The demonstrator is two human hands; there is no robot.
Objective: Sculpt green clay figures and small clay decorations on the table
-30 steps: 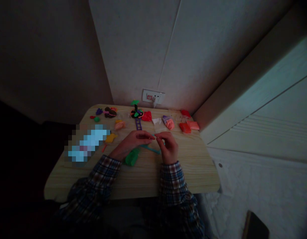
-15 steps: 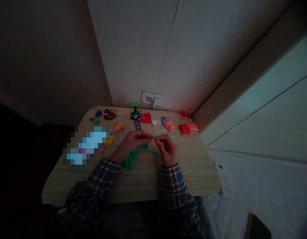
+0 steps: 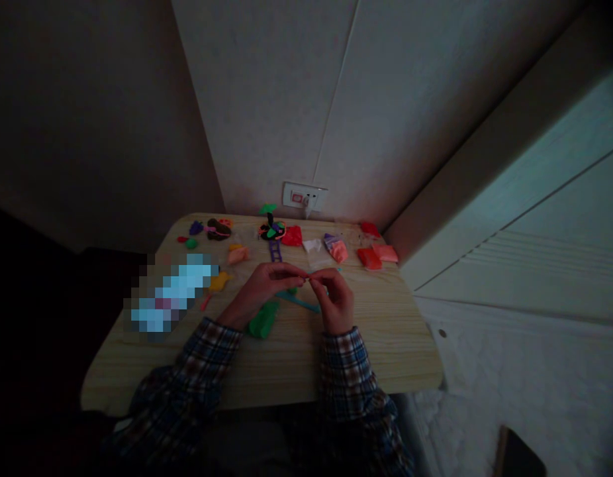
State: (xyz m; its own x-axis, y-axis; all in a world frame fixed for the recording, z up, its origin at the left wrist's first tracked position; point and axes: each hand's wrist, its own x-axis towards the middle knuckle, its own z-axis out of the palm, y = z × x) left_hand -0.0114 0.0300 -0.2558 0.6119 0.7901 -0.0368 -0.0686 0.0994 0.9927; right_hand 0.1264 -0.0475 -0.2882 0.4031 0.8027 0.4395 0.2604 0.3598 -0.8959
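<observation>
My left hand [image 3: 273,286] and my right hand [image 3: 333,297] meet above the middle of the table, each with thumb and fingers pinched. Their fingertips touch around something too small and dark to make out. Under them a blue strip [image 3: 297,301] lies slantwise on the wood, with a bit of green beside it, partly covered by my left hand. Closer to me, by my left wrist, is a green packet [image 3: 263,319]. Beyond my hands lies a small purple ladder [image 3: 275,251], leading to a black base [image 3: 272,230] with green and pink pieces.
Along the back of the wooden table [image 3: 386,351] are a red packet [image 3: 292,235], a purple and pink packet [image 3: 335,247] and orange-red packets [image 3: 369,258]. A yellow piece [image 3: 218,281] lies at left beside a blurred-out bright area. A wall socket [image 3: 305,196] is behind.
The fingertips of my two hands have drawn closer together, and the small thing between them shows less. Things on the table stay where they were.
</observation>
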